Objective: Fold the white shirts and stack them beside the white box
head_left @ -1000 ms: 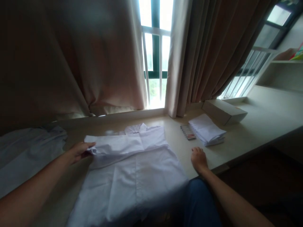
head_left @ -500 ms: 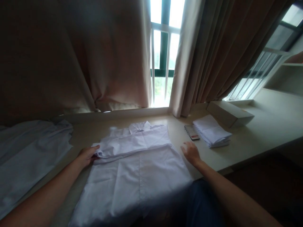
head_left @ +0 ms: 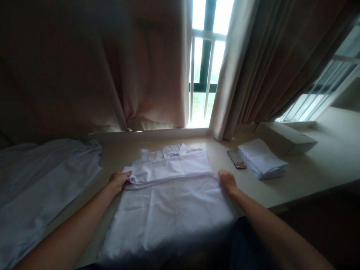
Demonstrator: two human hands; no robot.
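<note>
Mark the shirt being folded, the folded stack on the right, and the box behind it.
Shirt (head_left: 171, 198), head view, on its flat front panel.
Stack (head_left: 263, 161), head view, on the top layer.
Box (head_left: 284, 137), head view, on its top face.

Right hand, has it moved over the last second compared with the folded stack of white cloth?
Yes. The right hand has moved left, away from the folded stack, and now touches the right edge of the white shirt.

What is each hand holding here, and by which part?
The left hand grips the white shirt at the left end of its folded-over band. The right hand rests on the right edge; grip cannot be told.
</note>
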